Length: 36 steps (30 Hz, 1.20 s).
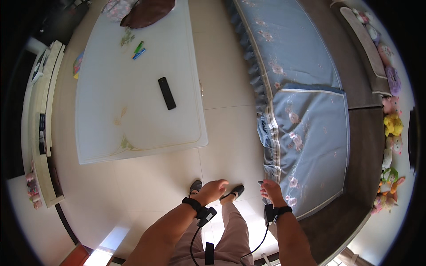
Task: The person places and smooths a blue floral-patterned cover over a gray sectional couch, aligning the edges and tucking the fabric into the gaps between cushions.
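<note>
My left hand hangs in the air above the tiled floor, over my feet. Its fingers curl inward, and nothing shows in it, though the palm is hidden. Beside the front edge of the sofa, my right hand has bent fingers around a small dark object, of which only the tip shows. Just past that hand lies a blue sofa cover with embroidered flowers, a pale trim band and a ruffled front edge. The cover is wrinkled near its front. Each wrist wears a black strap with a small cabled device.
A white-topped table stands ahead on the left, bearing a black remote control, a green object, a blue object and a brown item. Plush toys line the brown sofa's back. A low cabinet runs along the left.
</note>
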### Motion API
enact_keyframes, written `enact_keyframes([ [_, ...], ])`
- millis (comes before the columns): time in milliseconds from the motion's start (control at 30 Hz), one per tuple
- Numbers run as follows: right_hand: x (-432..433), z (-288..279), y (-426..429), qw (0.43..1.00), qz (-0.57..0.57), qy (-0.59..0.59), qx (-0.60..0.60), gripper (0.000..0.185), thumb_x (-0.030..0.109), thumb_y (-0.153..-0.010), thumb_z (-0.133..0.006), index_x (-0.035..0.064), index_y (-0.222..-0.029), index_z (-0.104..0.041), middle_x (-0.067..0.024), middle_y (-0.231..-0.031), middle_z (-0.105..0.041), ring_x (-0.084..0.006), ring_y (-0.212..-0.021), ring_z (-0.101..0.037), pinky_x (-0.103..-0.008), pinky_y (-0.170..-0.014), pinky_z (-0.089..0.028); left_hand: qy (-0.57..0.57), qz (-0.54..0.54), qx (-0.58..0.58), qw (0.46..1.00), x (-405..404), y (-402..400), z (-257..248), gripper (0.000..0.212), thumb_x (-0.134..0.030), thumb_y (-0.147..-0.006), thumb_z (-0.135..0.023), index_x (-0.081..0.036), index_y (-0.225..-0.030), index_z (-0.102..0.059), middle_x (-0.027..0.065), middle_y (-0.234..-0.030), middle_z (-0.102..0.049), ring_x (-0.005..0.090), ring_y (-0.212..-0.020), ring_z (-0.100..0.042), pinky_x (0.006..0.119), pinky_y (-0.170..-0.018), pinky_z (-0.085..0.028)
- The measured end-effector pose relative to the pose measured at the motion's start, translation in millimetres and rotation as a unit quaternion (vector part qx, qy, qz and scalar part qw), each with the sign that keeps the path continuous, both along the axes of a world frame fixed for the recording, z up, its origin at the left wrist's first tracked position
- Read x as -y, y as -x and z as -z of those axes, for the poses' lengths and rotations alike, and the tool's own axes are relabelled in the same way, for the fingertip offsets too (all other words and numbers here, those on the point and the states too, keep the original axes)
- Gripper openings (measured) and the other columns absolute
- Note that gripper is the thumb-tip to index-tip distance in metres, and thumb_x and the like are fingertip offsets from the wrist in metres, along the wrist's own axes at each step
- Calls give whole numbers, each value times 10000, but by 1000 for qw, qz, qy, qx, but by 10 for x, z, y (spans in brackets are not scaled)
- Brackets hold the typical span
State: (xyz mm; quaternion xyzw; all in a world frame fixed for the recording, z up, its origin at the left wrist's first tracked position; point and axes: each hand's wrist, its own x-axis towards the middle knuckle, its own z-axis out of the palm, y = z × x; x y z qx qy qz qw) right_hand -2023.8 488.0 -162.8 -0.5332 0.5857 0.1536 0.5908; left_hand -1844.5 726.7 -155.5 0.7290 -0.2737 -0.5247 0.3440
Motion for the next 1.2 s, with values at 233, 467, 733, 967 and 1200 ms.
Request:
enact_keyframes([
  [233, 442, 362, 350, 982, -58, 177, 6, 381, 204, -707, -652, 15, -1025, -564, -124, -956, -608, -202, -875, -586, -289, -757, -458, 30, -86, -57, 994, 539, -378, -11, 378, -192, -829, -545, -95, -1176, -429, 117, -921, -610, 186, -841, -592, 277, -755, -458],
  [467, 1521, 285, 146, 935, -109, 332, -65, 620, 229, -599, -732, 44, -1138, -488, -153, -1025, -567, -270, -934, -553, -330, -804, -437, 93, -143, -15, 985, 1626, -1050, 646, 424, -242, -835, -539, -112, -1211, -392, 107, -946, -607, 198, -866, -591, 293, -753, -463],
  [733, 2533, 636, -726, 889, -204, 393, -119, 1130, 274, -430, -811, 135, -1340, -157, -324, -1277, -225, -460, -1143, -318, -472, -943, -286, 237, -133, 46, 961, 4023, -2070, 1053, 643, -172, -753, -644, -59, -1276, -288, 158, -1230, -421, 227, -1093, -447, 335, -893, -388],
  [967, 2634, 634, -999, 906, -187, 316, -210, 1273, 258, -358, -838, 223, -1363, -59, -349, -1316, -101, -498, -1178, -246, -503, -937, -266, 212, -6, 229, 950, 4917, -2188, 1045, 557, -203, -660, -655, -19, -1141, -445, 143, -1128, -515, 301, -1001, -500, 364, -873, -377],
  [1200, 2693, 586, -1067, 897, -194, 300, -259, 1280, 254, -342, -843, 184, -1361, -71, -337, -1327, -75, -532, -1170, -212, -496, -929, -279, 355, 250, 412, 801, 4643, -1167, 663, 160, -139, -667, -567, -103, -823, -569, 52, -775, -544, 203, -817, -529, 350, -766, -383],
])
